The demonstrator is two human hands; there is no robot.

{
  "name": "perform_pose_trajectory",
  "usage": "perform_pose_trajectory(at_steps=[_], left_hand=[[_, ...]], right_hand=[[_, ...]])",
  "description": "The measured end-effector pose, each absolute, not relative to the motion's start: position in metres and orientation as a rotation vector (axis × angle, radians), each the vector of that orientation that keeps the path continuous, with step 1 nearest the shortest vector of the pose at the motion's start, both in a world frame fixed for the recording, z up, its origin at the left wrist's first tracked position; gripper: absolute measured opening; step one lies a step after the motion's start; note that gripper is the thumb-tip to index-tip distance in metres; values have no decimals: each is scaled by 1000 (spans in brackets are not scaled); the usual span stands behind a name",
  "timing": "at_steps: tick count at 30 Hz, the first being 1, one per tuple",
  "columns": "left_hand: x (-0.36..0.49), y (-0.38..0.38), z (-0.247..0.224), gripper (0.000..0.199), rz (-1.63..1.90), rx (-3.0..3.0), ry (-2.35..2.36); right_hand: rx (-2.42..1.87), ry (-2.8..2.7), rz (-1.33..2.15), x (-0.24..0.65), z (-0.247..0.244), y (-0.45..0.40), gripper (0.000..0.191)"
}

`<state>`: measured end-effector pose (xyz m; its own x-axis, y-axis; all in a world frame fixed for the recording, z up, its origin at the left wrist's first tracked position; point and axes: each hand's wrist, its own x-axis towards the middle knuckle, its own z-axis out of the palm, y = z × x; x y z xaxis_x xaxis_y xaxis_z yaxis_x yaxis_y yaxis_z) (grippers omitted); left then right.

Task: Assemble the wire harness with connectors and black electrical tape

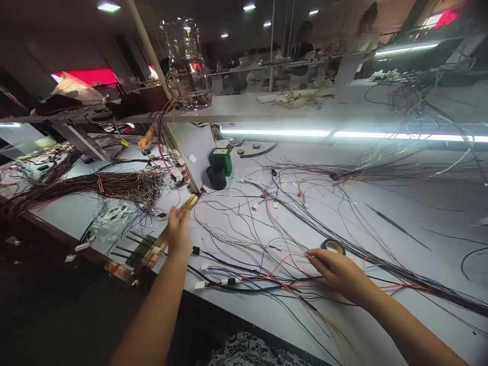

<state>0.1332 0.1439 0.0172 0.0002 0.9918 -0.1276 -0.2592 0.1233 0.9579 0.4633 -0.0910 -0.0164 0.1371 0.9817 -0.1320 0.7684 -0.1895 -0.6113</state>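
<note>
My right hand (337,272) is closed, thumb and fingertips pinching a few thin wires (284,250) at the middle of the white worktop. From that pinch the pale strands run left in a loose fan across the surface. My left hand (179,234) is raised over a wooden strip (189,202) at the worktop's left part, its fingers curled together; what they hold, if anything, is too small to make out. Below the pale wires lie black-sleeved cables with white connectors (200,285) and a black connector (195,250). A roll of black tape (333,247) sits just behind my right hand.
A long wire bundle (381,264) crosses the right side. A green box (221,161) and a black cup (216,178) stand at the back. Left of the divider lie a tangled harness (114,185), a plastic bag (112,218) and another person's hand (146,141). A glass jar (186,66) stands on the shelf.
</note>
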Motion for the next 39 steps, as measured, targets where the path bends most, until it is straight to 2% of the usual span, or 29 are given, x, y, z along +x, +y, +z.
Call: perform_pose_trajectory(at_steps=[5, 9, 14, 19, 22, 26, 30, 33, 39], left_hand=[[207, 49, 9, 28, 427, 996, 836], [249, 5, -2, 21, 191, 805, 713], [265, -1, -12, 22, 266, 631, 658], [265, 1, -16, 17, 348, 662, 682], [255, 28, -17, 20, 562, 541, 751], [219, 97, -16, 31, 889, 399, 824], [181, 147, -15, 19, 1053, 350, 862], [167, 158, -12, 3, 1063, 376, 846], [137, 179, 5, 7, 1196, 470, 814]], right_hand=[[-1892, -1551, 879, 462, -8, -91, 32], [-1791, -1590, 778, 464, -8, -95, 27], [-1624, -1842, 652, 464, -12, -101, 26], [-1750, -1928, 668, 459, -11, -101, 29], [-1899, -1881, 611, 460, -13, -101, 35], [-2010, -1865, 370, 468, -26, -101, 37], [-1986, -1922, 239, 466, -38, -97, 38], [-1967, -1997, 281, 463, -41, -90, 35], [-2057, -1962, 193, 483, -39, -81, 37]])
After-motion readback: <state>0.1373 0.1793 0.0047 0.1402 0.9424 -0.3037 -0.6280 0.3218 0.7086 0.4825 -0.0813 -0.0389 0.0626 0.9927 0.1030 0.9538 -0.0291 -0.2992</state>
